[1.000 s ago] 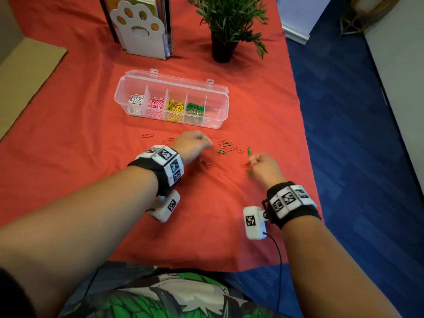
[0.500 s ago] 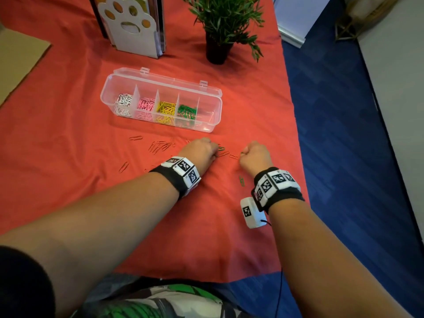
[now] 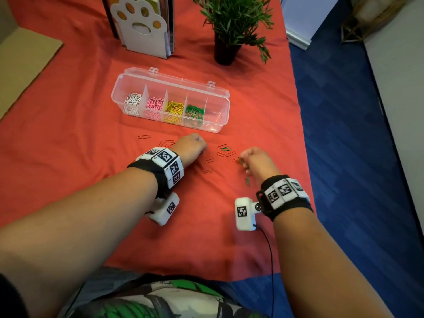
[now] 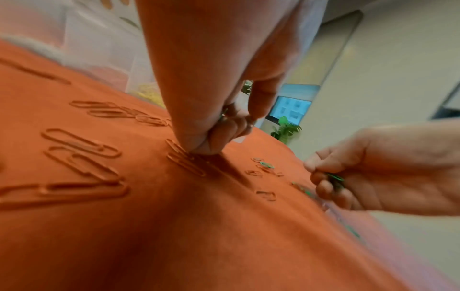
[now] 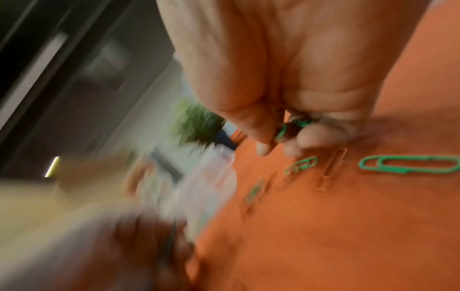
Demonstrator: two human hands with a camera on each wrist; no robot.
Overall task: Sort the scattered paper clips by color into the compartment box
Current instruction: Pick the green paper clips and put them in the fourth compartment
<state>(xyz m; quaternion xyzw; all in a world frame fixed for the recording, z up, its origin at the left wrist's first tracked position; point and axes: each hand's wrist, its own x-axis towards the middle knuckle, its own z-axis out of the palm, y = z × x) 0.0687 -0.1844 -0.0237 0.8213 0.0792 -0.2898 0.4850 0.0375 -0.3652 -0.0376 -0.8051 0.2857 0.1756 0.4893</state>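
Note:
The clear compartment box [image 3: 219, 111] lies open, with white, pink, yellow and green clips [image 3: 195, 111] in separate sections and its right end section bare. My right hand [image 3: 244, 160] holds a small bunch of green clips [image 5: 292, 127] just above the cloth. My left hand [image 3: 195, 143] is curled, knuckles on the cloth beside an orange clip [image 4: 185, 161]. A sliver of green [image 4: 222, 116] shows between its fingers. Loose green clips [image 3: 226, 148] [image 5: 408, 164] and orange clips [image 3: 208, 160] lie between and around the hands.
A red cloth [image 3: 68, 134] covers the table. At the back stand a potted plant [image 3: 229, 31] and a white paw-print bookend [image 3: 142, 26]. The table's right edge [image 3: 305, 157] drops to blue floor close to my right hand. More orange clips [image 3: 144, 137] lie to the left.
My right hand dipped to the clips in the middle and has lifted back a little to the right with green clips in it. The left hand stays curled on the cloth.

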